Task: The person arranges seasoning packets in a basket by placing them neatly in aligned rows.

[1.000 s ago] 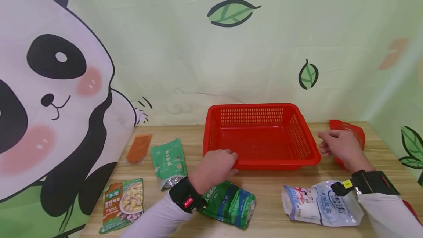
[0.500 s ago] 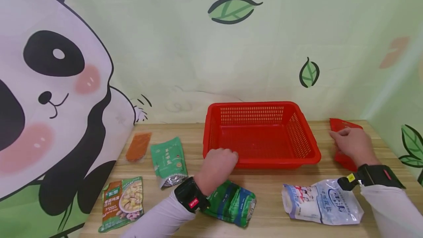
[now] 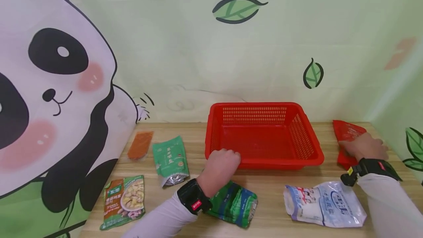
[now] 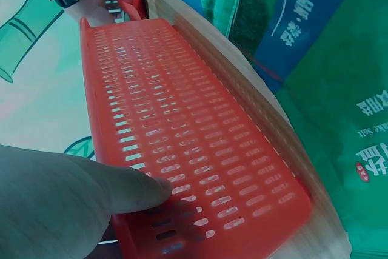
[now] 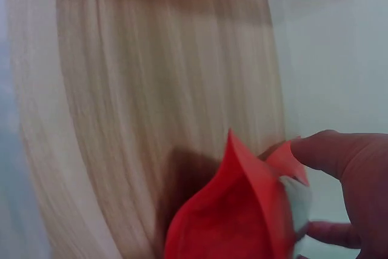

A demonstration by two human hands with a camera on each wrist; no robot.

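Observation:
My left hand (image 3: 222,168) grips the front rim of a red plastic basket (image 3: 274,163) near its left corner. In the left wrist view, the thumb (image 4: 130,187) lies against the basket's slotted outer wall. At the right end of the table, my right hand (image 3: 365,147) is on a red packet (image 3: 347,130). Seen from the right wrist, the packet (image 5: 224,219) is bent and lifted along its edge, pinched between thumb and fingers. My right palm covers part of it in the head view.
On the wooden table lie a green salt pouch (image 3: 234,205), a white-blue pouch (image 3: 327,203), a light green pouch (image 3: 170,159), a brown-green seasoning packet (image 3: 123,201) and an orange packet (image 3: 140,145). A panda-printed cloth (image 3: 185,54) hangs behind.
My right hand has moved right, from beside the basket to the far edge of the red packet, and now pinches it. The left hand has kept its grip on the basket's rim.

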